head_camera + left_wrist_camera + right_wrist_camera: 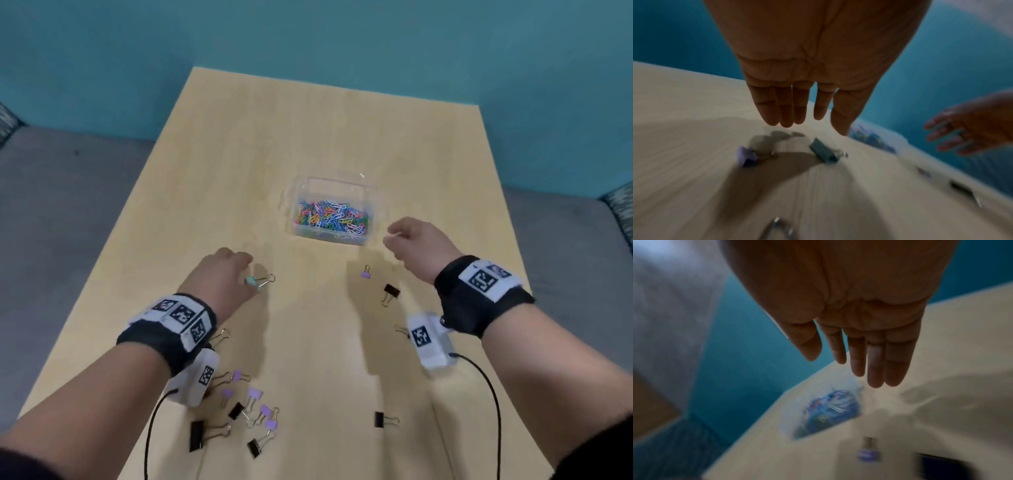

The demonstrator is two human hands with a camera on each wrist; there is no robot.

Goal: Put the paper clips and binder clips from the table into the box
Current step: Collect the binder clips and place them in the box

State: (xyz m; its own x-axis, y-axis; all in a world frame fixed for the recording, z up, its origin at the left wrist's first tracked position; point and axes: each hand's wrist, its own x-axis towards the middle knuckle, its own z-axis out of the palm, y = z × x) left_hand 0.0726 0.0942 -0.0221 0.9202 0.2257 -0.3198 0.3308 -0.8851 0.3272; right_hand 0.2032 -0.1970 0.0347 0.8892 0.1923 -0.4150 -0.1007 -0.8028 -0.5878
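Binder clips (239, 413) with folded metal bodies, black and lilac, and looped wire handles lay scattered on the pale wood-grain table (239, 154), most clustered at 7 o'clock from the box (330, 209). That box, clear hard plastic and rectangular, sat near the table's middle with a tangle of thin, bright wire paper clips (331, 218) inside. A teal binder clip (259, 281) lay just beside the left hand (219, 279), at 8 o'clock from the box. This hand hovered above it, fingers (785, 112) straight and slack, holding nothing. The right hand (419, 248), at 3 o'clock from the box, hung likewise with loose, parted fingers (875, 366), empty. A small lilac clip (366, 272) and a black clip (390, 294) lay at 5 o'clock.
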